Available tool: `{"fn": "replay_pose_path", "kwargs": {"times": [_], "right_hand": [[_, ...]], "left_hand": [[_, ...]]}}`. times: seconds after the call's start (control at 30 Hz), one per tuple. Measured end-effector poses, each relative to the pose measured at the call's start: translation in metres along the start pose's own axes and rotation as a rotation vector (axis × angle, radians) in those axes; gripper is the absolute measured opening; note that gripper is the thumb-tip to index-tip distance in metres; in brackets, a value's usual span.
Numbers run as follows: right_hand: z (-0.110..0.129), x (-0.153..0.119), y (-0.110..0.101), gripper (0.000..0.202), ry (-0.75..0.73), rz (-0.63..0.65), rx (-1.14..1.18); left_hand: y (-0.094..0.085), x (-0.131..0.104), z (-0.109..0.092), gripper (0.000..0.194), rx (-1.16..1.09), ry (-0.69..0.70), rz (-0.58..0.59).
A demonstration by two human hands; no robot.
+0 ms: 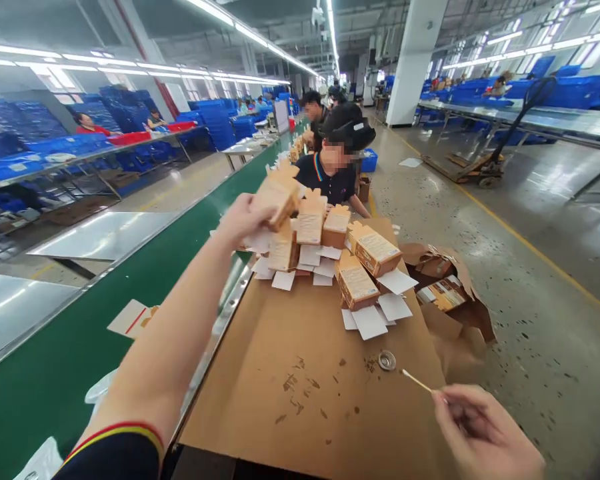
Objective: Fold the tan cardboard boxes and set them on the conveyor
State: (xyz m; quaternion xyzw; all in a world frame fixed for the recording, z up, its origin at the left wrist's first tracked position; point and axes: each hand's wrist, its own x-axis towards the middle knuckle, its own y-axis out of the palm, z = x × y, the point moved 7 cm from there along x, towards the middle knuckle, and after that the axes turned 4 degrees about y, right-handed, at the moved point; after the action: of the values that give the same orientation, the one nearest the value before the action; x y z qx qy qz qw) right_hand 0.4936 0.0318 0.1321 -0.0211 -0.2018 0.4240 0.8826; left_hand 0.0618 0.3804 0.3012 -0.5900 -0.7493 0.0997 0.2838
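Observation:
My left hand point(245, 220) reaches far forward and grips a small brown printed carton point(277, 197) at the left end of a pile. Below and beside it stand more cartons point(310, 220) with scalloped top flaps and white flaps spread out underneath. Near the front right, my right hand point(485, 427) pinches a cotton swab point(417, 381) by its stick, the white tip pointing left. Close to that tip, a small round metal dish point(387, 361) sits on the cardboard-covered table point(260, 373). Two more stacked cartons point(357, 280) stand behind the dish.
A green conveyor belt point(145, 267) runs along the left, carrying a flat white-and-brown piece point(133, 319) and clear plastic bags. A co-worker point(330, 173) sits beyond the cartons. An open brown paper-lined box point(445, 293) stands right of the table. Dark stains mark the cardboard.

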Motion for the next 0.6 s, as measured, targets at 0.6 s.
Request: {"fn": "replay_pose_path", "kwargs": {"times": [0.6], "right_hand": [[-0.028,0.027,0.054,0.030,-0.092,0.278,-0.250]], "left_hand": [[0.070,-0.341,0.137,0.070,-0.590,-0.607,0.332]]}}
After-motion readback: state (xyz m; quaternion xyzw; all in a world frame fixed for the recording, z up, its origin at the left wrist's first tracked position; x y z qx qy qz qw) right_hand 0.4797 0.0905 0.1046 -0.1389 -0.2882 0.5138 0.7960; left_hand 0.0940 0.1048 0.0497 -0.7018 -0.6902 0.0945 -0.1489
